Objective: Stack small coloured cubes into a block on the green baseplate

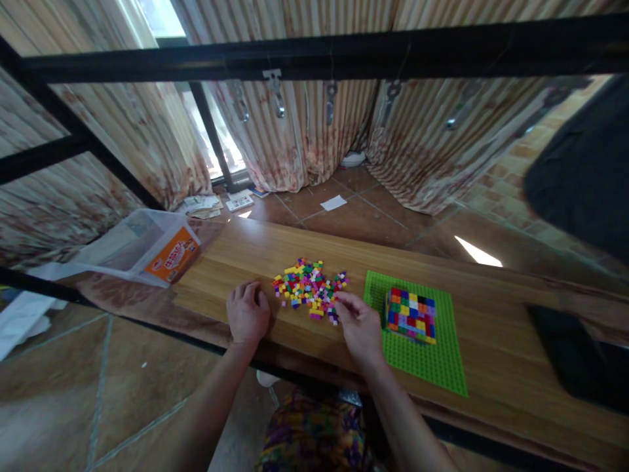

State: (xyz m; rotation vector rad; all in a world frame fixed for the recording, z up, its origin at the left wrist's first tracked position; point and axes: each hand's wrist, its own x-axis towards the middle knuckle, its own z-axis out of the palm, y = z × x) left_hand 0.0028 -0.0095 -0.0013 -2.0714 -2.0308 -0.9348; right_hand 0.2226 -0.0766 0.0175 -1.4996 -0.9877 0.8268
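Observation:
Small building bricks [307, 282] of many colours lie in a loose pile on the wooden table. To the left of the pile, my left hand [248, 311] rests on the tabletop with its fingers curled in; what they hold, if anything, is hidden. At the pile's lower right edge, my right hand [361, 324] has its thumb and forefinger pinched together among the bricks. Anything between those fingertips is too small to tell. Just right of that hand, a block-shaped stack of bricks [411, 314] in mixed colours stands on a green baseplate [427, 370].
A clear plastic box [142, 242] with an orange label sits at the table's left end. A dark flat object [565, 351] lies on the right of the wooden table [496, 328]. A black metal bar [314, 56] crosses above the far side, with curtains behind.

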